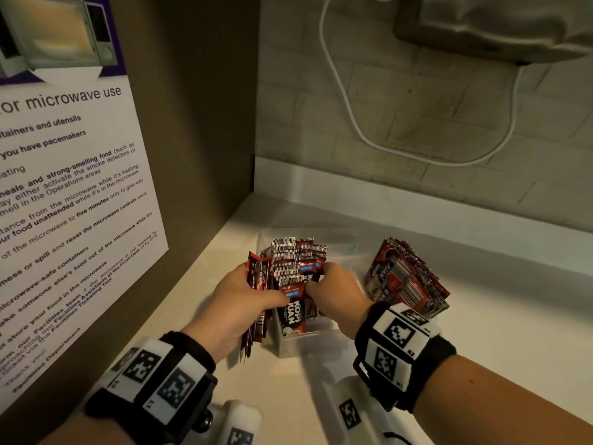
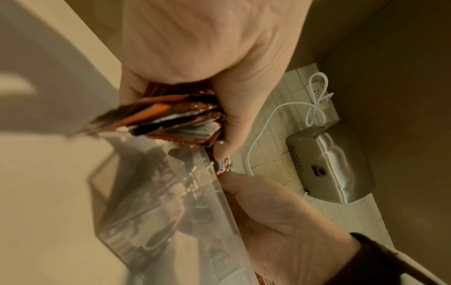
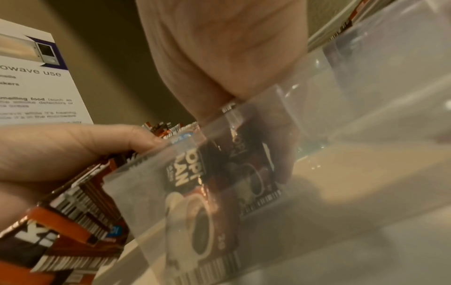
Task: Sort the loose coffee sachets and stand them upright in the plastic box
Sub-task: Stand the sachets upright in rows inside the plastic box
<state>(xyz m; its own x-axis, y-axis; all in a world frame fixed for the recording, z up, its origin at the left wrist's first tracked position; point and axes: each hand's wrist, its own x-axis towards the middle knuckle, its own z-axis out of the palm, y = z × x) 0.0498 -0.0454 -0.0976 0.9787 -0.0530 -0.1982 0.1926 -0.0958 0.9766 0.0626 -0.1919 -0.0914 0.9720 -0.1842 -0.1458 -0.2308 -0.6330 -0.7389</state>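
Sachets upright at plastic box left edge, both hands gripping

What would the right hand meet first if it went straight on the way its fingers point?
Probably the sachets standing in the box: the right hand already reaches leftward into them. Past them is the left hand.

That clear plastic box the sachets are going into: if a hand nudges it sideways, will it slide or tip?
The plastic box looks thin-walled and holds only a few sachets, so it is probably light and would likely slide on the smooth counter. It stands fairly tall and narrow, so a push near the rim might tip it.
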